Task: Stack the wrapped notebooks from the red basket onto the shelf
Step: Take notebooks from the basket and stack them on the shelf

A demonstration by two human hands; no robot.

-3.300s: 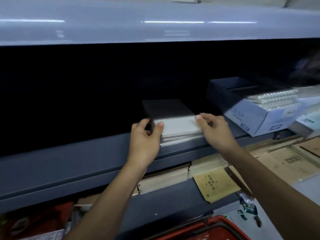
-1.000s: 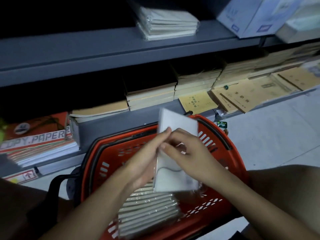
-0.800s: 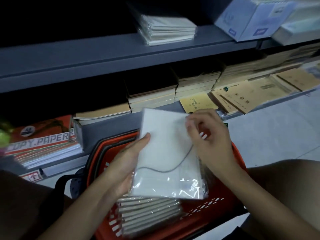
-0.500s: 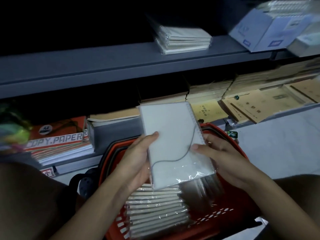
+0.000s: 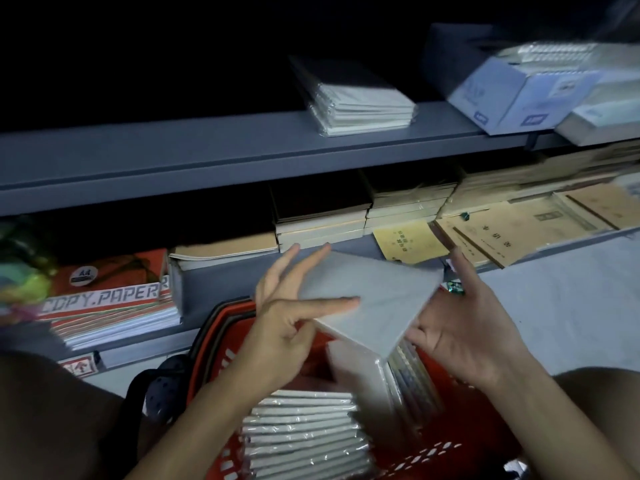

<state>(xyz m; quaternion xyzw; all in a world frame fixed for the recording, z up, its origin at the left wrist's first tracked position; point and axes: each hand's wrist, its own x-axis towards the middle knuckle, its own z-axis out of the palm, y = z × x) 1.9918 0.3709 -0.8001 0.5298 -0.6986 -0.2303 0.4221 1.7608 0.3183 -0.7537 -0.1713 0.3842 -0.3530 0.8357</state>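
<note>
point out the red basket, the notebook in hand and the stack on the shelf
red basket (image 5: 460, 427), head view, inner right wall
held notebook (image 5: 381, 299), head view, cover middle
shelf stack (image 5: 360, 98), head view, top notebook

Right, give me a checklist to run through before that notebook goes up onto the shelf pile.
1. Notebook held: the wrapped notebook sits between the left hand and right hand, fingers mostly straight. Not ok, the hold looks loose.
2. Notebook level: tilted, one corner down toward the red basket. Not ok.
3. Landing spot: the pile on the shelf looks squared, its top bare. Ok.
4. Room beside the pile: the blue box stands apart to the right. Ok.
5. Height above the pile: dark, cannot tell.
6. Supply left: more wrapped notebooks lie in the basket. Ok.
</note>
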